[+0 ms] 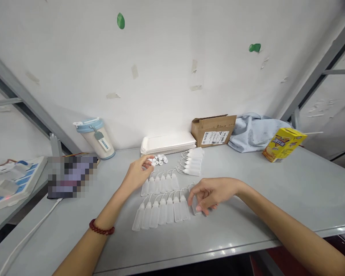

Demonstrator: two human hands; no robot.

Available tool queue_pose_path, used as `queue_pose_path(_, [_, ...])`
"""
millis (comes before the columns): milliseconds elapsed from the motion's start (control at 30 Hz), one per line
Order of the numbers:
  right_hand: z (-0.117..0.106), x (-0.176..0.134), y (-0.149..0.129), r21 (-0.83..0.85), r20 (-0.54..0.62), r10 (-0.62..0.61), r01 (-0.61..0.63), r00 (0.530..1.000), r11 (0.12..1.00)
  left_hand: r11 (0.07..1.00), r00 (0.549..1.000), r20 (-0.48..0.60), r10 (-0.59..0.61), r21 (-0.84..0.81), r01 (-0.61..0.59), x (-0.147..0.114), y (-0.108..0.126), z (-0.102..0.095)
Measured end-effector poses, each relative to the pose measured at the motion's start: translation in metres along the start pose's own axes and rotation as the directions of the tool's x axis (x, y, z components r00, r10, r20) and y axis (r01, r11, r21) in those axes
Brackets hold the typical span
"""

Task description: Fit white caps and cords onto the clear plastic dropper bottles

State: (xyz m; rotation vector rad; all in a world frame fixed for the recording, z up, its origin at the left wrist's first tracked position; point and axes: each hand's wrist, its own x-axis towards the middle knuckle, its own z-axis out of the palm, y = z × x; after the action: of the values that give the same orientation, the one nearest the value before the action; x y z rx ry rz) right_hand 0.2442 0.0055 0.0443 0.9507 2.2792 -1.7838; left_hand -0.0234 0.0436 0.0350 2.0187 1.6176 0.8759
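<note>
My left hand (139,169) reaches to a small pile of white caps (161,160), its curled fingertips closed at a cap on the near edge of the pile. At the right end of the front row, my right hand (211,193) has its thumb and fingers round a translucent squeeze bottle (196,208), which it partly hides. That front row (162,212) holds several like bottles lying flat, each with a thin looped strap at its neck. Behind it lies a second row of bottles (160,184). A third group (193,163) lies sideways farther back.
Against the wall stand a stack of white trays (168,143), a cardboard box (214,130), a pale blue cloth (248,132) and a yellow drink carton (283,145). At left are a tumbler (96,138), a blurred phone (74,176) with a white cable (31,234), and a power strip (20,182).
</note>
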Motion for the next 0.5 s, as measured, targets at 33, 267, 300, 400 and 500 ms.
queue_pose_path(33, [0.0, 0.0, 0.0, -0.016, 0.005, 0.012, -0.012, 1.0, 1.0, 1.0, 1.0, 0.026, 0.004, -0.01, -0.004, -0.001, 0.001, 0.001])
queue_pose_path(267, [-0.001, -0.003, -0.001, -0.078, -0.013, 0.096, -0.097, 0.995, 0.992, 0.996, 0.984, 0.166, 0.068, -0.064, -0.058, -0.013, 0.01, 0.01])
queue_pose_path(300, [-0.001, -0.004, 0.0, -0.073, -0.038, 0.09, -0.092, 0.995, 0.993, 0.996, 0.983, 0.175, 0.062, -0.079, -0.049, -0.015, 0.013, 0.011])
queue_pose_path(400, [-0.001, -0.008, -0.001, -0.049, -0.125, 0.035, -0.041, 0.992, 0.998, 0.989, 0.972, 0.234, -0.001, -0.144, 0.036, -0.019, 0.022, 0.013])
queue_pose_path(500, [-0.001, -0.01, -0.003, -0.017, -0.177, -0.028, 0.025, 0.984, 1.0, 0.961, 0.952, 0.303, -0.05, -0.243, 0.128, -0.024, 0.03, 0.016])
